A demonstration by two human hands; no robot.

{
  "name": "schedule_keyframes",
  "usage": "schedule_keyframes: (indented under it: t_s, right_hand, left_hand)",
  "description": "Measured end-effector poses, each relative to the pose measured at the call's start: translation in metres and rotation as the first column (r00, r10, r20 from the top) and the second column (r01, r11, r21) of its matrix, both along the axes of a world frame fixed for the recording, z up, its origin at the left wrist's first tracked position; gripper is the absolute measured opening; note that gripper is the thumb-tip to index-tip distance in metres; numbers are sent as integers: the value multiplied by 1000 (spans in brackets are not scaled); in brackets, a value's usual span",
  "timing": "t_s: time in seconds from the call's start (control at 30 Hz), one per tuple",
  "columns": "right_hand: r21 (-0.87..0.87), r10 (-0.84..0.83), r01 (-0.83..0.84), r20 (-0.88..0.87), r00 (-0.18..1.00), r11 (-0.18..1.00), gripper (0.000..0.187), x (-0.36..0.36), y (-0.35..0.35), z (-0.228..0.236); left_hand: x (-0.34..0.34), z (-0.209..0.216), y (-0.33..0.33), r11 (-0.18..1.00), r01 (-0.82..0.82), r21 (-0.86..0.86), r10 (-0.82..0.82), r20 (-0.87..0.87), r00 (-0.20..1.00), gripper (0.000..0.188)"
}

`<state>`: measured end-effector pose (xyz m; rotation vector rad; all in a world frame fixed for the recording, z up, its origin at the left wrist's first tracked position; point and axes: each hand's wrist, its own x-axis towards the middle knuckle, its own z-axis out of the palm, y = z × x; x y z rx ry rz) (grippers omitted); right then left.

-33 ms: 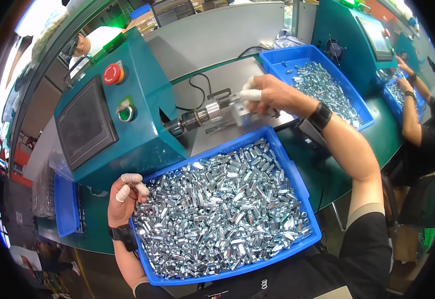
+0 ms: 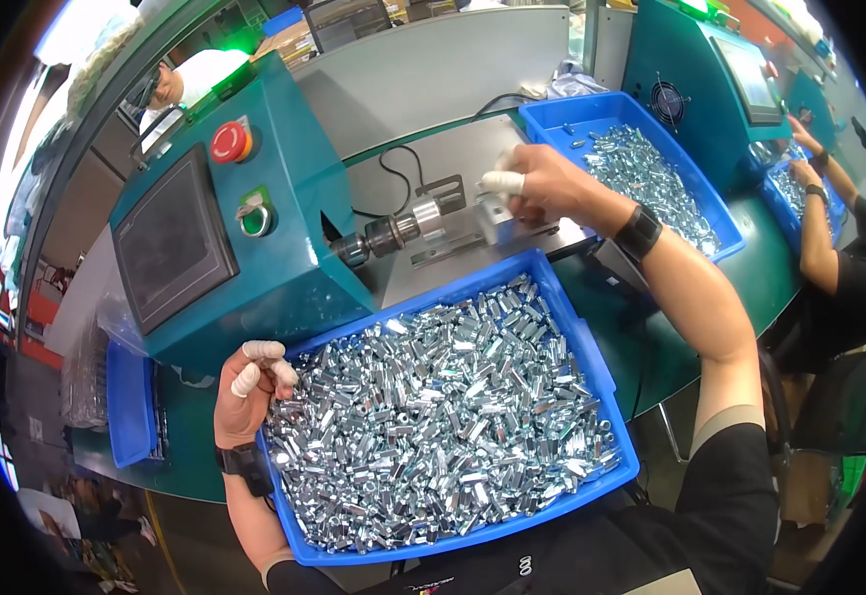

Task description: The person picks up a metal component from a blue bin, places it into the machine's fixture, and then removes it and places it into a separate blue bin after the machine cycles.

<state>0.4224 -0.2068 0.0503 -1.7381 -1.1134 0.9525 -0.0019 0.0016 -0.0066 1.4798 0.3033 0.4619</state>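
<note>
Silver hexagonal metal pieces (image 2: 433, 416), heaped in a blue plastic tray (image 2: 596, 367), seemed light, hard, slippery, best pinched across flats; my left hand (image 2: 242, 405) was half-curled, my right hand (image 2: 555, 188) bent at a silver metal block (image 2: 496, 220), holds indiscernible.

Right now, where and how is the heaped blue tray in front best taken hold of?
Probably take the blue tray by its left and right rims, from outside, near mid-length. The silvery pieces fill the inside, so the raised walls offer the clearest hold; keep off the far-left corner, which sits close to the teal machine.
</note>
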Motion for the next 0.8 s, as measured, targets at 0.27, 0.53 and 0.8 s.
schedule_keyframes:
  t_s: [0.27,0.53,0.8]
  right_hand:
    - [213,-166,33,647,744,977,44,-14,16,-5]
    - [147,-188,125,875,447,981,41,-36,14,9]
    - [184,-212,108,896,390,977,39,-39,16,11]
  left_hand:
    - [0,4,-1,1000,30,-5,-30,0,1000,47]
    - [1,4,-2,999,32,-23,-32,-2,999,45]
    - [-2,4,-1,996,73,-51,-72,13,997,45]
